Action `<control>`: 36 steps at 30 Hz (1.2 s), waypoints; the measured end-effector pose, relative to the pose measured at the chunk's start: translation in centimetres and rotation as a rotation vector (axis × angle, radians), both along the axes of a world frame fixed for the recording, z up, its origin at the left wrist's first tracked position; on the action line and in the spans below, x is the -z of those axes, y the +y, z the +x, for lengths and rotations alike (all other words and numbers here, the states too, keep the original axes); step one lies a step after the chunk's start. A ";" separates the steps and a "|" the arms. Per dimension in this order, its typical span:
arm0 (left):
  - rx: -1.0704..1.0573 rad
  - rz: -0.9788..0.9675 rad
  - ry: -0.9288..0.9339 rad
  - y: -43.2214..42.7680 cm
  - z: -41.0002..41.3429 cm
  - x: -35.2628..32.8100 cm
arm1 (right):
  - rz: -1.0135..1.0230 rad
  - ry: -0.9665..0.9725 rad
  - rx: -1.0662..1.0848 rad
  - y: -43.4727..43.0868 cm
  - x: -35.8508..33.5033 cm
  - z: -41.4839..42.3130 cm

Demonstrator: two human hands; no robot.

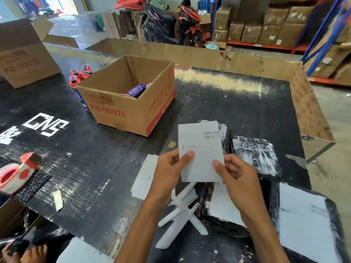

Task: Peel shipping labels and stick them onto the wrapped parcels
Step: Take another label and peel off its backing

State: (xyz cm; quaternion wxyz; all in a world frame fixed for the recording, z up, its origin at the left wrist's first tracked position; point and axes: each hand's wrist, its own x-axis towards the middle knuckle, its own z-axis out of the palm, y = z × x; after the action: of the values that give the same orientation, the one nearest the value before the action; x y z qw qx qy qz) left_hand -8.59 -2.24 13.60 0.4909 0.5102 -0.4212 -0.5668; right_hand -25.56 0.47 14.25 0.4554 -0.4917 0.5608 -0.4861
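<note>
A white shipping label (201, 149), barcode at top right, is held upright. Just right lies a bare black wrapped parcel (256, 154); 2 nearer parcels (332, 215) carry white labels.

Bright daylight, soft blur, warped edges
</note>
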 end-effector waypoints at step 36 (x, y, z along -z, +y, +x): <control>0.172 0.084 -0.103 -2.8 -6.1 -1.4 | -0.154 -0.241 0.063 3.3 -2.0 -5.4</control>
State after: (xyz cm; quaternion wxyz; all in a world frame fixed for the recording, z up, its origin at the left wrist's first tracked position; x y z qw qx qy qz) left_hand -14.64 -4.99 15.05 0.3964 0.5206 -0.4641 -0.5970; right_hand -30.97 3.76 16.24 0.4651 -0.4454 0.4782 -0.5972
